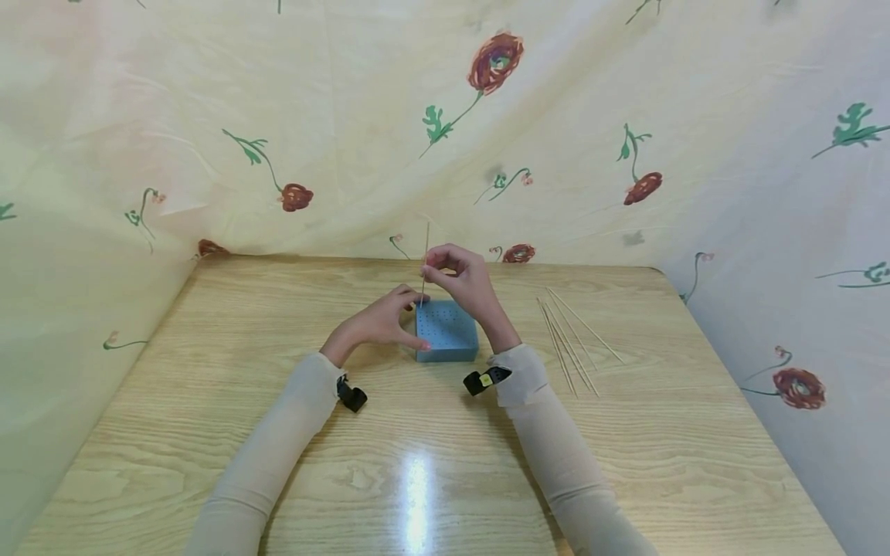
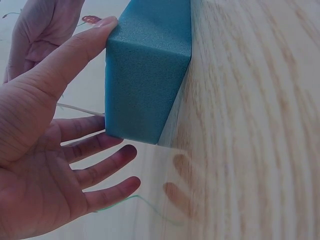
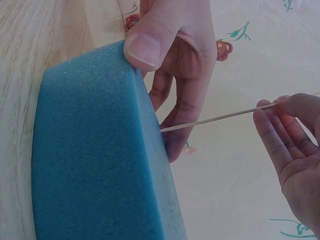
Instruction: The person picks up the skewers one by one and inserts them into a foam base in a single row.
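Observation:
A blue foam block with rows of small holes in its top lies on the table. My left hand holds it by the left side: the thumb is at the near corner, the forefinger at the far one. In the left wrist view the other fingers of this left hand are spread. My right hand pinches a thin wooden skewer between thumb and fingertips, above the block's far left corner. Nearly upright, the skewer has its lower end at the block's top face in the right wrist view.
Several loose skewers lie fanned out on the wooden table, right of the right forearm. A flower-printed cloth hangs behind the table and along both sides. Each wrist carries a small black camera.

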Tool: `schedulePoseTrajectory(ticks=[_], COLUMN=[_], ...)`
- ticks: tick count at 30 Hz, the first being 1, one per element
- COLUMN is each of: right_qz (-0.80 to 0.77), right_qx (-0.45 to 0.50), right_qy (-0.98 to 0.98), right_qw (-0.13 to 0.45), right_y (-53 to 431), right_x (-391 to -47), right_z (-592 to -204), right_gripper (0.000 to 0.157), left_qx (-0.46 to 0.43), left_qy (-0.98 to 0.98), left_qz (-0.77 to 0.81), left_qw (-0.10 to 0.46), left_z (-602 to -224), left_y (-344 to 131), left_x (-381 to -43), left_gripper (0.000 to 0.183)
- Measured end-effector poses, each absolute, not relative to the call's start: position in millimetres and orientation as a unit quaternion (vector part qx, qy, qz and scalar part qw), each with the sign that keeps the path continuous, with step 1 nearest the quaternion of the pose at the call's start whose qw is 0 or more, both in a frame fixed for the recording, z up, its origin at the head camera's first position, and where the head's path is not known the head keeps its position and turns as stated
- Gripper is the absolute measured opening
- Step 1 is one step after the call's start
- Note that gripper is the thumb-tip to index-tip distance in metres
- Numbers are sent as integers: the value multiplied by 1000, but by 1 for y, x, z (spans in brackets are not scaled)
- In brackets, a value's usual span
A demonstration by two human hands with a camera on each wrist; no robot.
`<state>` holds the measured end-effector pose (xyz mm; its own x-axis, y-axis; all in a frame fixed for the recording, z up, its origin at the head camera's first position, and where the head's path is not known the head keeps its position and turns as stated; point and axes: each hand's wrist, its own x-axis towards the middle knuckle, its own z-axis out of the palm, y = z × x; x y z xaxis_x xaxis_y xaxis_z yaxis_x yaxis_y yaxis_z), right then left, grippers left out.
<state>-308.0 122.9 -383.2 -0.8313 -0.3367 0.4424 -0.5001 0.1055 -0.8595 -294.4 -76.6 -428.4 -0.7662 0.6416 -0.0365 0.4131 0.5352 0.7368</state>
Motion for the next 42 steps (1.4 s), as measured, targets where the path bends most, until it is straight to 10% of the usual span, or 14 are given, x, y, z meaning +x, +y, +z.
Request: schedulePoseTrajectory(ticks=[42], right_qz=[566], right_qx=[276], right_qy=[-772], right_qw=[87], right_y=[157], right_x=[-299], right_z=[-347], right_gripper=[24], left_qx=[306], left_qy=[863], left_qz=[372], left_qw=[151], left_z=[-428], left_y=[-75], left_x=[-292], left_gripper=[93])
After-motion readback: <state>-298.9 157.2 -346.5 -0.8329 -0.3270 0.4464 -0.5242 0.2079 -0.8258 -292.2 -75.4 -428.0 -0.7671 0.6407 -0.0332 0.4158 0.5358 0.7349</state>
